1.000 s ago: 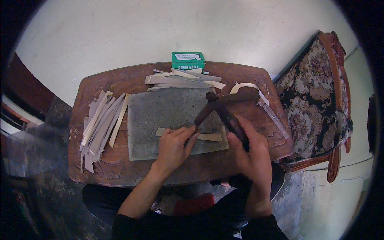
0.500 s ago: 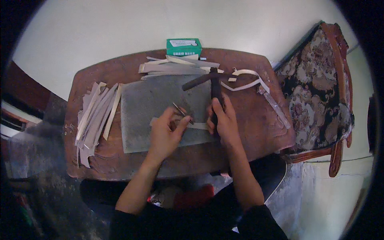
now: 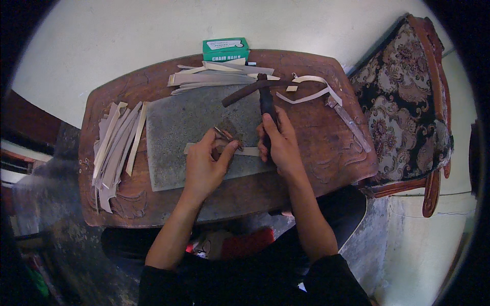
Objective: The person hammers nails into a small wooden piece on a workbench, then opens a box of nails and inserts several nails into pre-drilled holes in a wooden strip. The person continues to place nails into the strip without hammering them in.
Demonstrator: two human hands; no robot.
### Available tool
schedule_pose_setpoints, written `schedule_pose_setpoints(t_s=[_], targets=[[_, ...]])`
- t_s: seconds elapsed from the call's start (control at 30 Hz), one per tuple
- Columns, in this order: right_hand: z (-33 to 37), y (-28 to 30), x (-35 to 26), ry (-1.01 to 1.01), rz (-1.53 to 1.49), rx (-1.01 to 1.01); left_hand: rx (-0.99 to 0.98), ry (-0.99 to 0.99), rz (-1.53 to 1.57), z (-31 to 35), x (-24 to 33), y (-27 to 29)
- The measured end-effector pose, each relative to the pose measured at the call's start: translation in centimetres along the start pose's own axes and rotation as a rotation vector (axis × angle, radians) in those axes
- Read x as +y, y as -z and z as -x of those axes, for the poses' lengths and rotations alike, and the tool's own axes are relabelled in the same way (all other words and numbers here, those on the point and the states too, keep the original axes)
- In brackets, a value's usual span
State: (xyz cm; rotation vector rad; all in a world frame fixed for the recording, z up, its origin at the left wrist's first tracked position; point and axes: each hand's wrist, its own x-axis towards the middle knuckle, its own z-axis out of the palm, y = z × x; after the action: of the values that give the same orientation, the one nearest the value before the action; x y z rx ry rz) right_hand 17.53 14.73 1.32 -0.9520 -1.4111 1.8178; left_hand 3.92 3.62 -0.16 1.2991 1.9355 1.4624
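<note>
— Where's the right hand (image 3: 279, 144) now?

— Wrapped tight round the dark handle of a hammer (image 3: 260, 94), fingers closed on the grip. A second ago the tool lay low and slanted toward the right side of the bench (image 3: 326, 168); now the handle stands almost straight up the picture, the head pointing left over the far edge of the grey slab (image 3: 173, 137).

— And the left hand (image 3: 204, 166)?

— It has slid in toward the middle of the slab, thumb and fingers pinched on a small dark piece (image 3: 227, 136) — whether that's a clip or a small tool I can't tell — pressed down on the pale strip (image 3: 245, 151) lying across the slab.

— So the two hands have closed in?

— Yes, they sit just beside each other, where earlier they were further apart. I'd judge the strip is being pinned in place with the hammer raised over it.

— Around them?

— A bundle of pale strips (image 3: 115, 148) at the left edge, another pile (image 3: 214, 77) at the far side, curled offcuts (image 3: 311, 86) to the right, a green box (image 3: 225, 49) beyond, a patterned chair (image 3: 403, 102) beside the bench.
</note>
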Motion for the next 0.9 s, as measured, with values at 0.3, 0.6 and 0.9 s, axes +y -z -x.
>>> schedule_pose_setpoints(t_s=[0.3,0.6,0.9], targets=[[0.0,-0.1,-0.3,-0.017,0.022,0.000,-0.048,0.008,-0.079,0.0,1.0,0.3],[-0.1,0.1,0.0,-0.011,0.044,0.021,-0.108,-0.261,-0.372,0.6,1.4,-0.2],[0.4,0.1,-0.7,-0.022,0.011,0.024,-0.046,-0.329,-0.317,0.5,0.8,-0.5]])
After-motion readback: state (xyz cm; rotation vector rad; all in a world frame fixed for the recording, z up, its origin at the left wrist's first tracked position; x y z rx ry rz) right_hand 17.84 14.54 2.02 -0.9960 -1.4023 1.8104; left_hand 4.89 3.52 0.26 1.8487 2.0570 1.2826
